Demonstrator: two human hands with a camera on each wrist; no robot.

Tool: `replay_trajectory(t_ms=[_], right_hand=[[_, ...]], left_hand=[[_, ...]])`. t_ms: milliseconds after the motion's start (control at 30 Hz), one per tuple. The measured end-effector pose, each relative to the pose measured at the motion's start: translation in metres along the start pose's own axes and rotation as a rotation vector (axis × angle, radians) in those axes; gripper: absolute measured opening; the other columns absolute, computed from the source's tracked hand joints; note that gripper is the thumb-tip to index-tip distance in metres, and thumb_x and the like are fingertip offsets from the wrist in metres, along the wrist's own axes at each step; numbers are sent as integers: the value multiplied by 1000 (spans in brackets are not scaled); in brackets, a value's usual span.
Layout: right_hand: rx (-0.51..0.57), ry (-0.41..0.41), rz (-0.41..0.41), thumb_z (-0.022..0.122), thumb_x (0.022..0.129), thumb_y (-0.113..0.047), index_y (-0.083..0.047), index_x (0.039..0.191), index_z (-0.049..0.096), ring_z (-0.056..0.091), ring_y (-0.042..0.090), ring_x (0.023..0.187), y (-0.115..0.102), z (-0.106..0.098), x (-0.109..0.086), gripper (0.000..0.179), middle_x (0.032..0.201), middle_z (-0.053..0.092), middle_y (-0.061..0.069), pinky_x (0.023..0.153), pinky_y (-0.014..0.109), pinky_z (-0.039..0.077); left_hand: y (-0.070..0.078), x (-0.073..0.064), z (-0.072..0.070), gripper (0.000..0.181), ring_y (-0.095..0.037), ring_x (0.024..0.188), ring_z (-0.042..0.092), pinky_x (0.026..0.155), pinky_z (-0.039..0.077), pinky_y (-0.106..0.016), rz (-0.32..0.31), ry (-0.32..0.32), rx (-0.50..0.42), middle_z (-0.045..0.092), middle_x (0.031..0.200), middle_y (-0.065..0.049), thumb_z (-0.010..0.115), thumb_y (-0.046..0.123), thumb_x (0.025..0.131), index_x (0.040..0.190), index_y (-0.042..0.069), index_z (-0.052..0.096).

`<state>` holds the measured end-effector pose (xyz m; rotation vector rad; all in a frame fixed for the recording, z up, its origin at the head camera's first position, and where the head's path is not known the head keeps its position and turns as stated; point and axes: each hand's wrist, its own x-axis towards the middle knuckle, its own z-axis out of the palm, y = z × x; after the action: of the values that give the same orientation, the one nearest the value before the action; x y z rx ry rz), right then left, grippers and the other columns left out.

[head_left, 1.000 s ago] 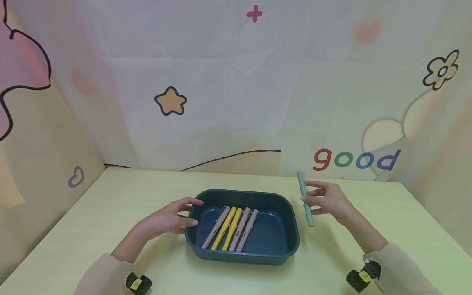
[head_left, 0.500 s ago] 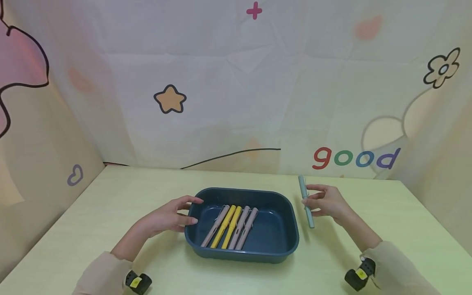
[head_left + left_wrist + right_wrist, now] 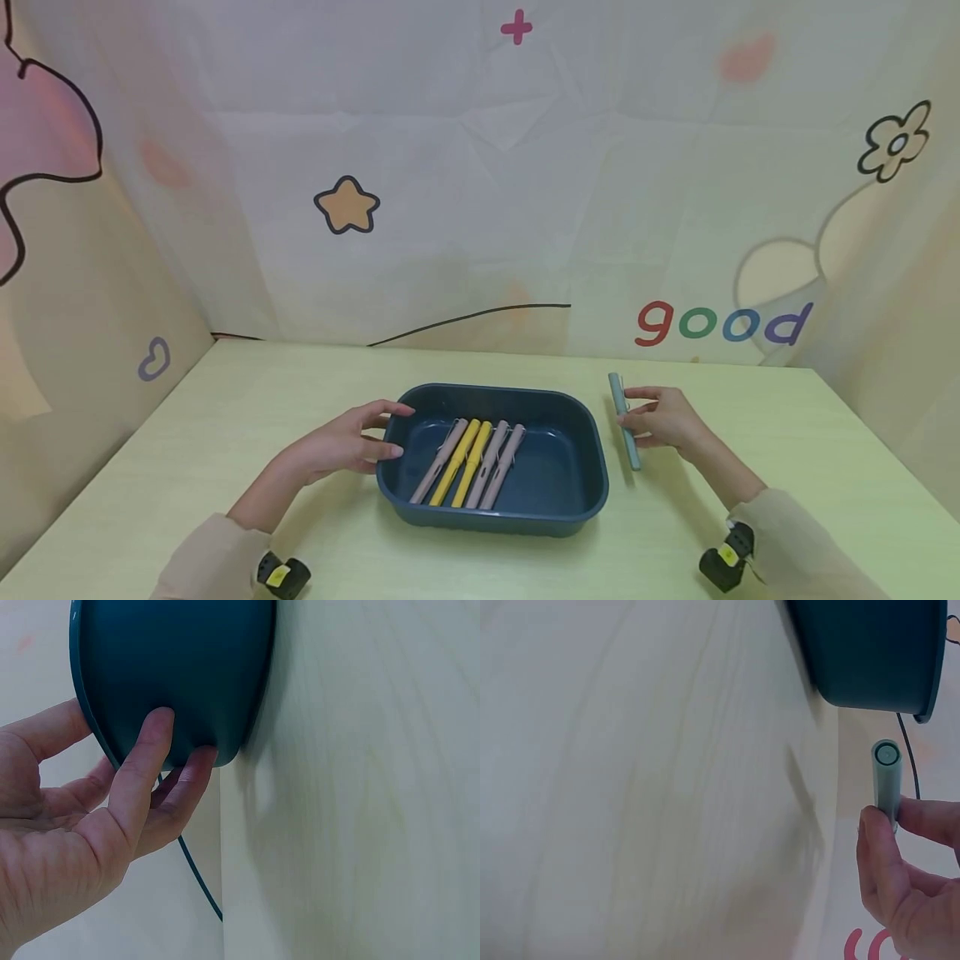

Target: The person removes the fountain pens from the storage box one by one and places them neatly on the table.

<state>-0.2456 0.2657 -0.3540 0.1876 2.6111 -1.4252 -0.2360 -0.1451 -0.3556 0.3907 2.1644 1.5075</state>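
A dark blue rectangular basin (image 3: 525,522) stands on the table, its left end gripped by my left hand (image 3: 341,439). In the left wrist view, fingers of that hand (image 3: 90,817) reach over the rim while others lie against the outer wall. Inside the basin's left half, two yellow pens (image 3: 450,471) lie side by side among greyish-mauve pens (image 3: 504,467), all slanting the same way. To the right of the basin, my right hand (image 3: 663,421) pinches a pale teal pen (image 3: 630,446) by its middle. The right wrist view shows that pen (image 3: 887,780) end-on, with its shadow on the table.
The pale wood-grain table (image 3: 247,417) runs back to a printed cloth backdrop (image 3: 465,250), which also closes off both sides. A dark wrist camera (image 3: 283,575) sits at the left sleeve, and another camera (image 3: 726,558) at the right.
My right hand has lowered the teal pen toward the table beside the basin's right end. My left hand, the basin and the pens in it stay where they were.
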Motion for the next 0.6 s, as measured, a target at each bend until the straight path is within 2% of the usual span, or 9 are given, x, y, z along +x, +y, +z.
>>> replay_trajectory(t_ms=[300,600], right_hand=[[-37,-15,8,66,82,-7,11,125,43,58,14,63,9,2,6,52,89,60,16,63,32,55],[-85,-20,2,65,81,-7,12,124,44,54,14,61,11,4,9,52,82,56,13,60,30,54]], left_hand=[[-2,1,0,56,-29,100,56,78,51,-45,4,-9,-11,33,133,-28,65,5,83,133,5,39],[0,1,1,54,-28,98,56,77,52,-45,-5,15,3,35,132,-27,65,4,82,131,5,41]])
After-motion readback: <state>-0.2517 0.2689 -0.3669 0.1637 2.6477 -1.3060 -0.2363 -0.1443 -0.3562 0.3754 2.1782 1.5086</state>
